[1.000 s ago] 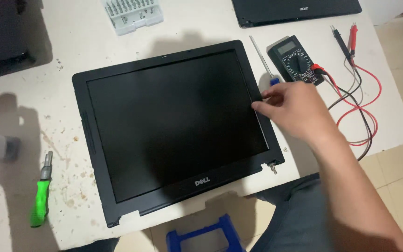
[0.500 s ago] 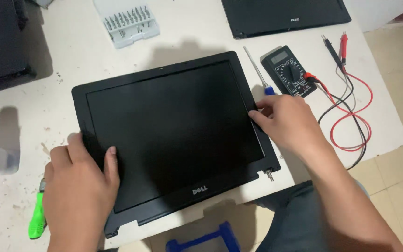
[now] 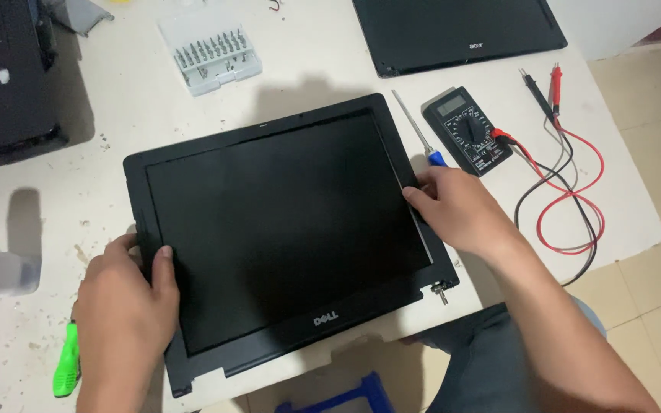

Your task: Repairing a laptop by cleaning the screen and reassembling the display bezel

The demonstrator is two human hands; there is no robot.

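A black laptop screen panel (image 3: 284,222) with its plastic bezel lies flat on the white table (image 3: 116,122), tilted a little. My left hand (image 3: 128,306) grips the panel's left edge, thumb on the bezel. My right hand (image 3: 460,210) holds the right edge, fingertips at the bezel's seam. A metal hinge (image 3: 439,289) sticks out at the panel's lower right corner.
A screwdriver with a blue handle (image 3: 417,134) and a black multimeter (image 3: 467,130) with red and black leads (image 3: 568,191) lie right of the panel. A bit set case (image 3: 210,57) sits behind it, another black laptop lid (image 3: 457,30) at the back, a green-handled tool (image 3: 66,359) at front left.
My left hand came in from the lower left and took hold of the panel's left edge. The right hand stayed on the right edge.
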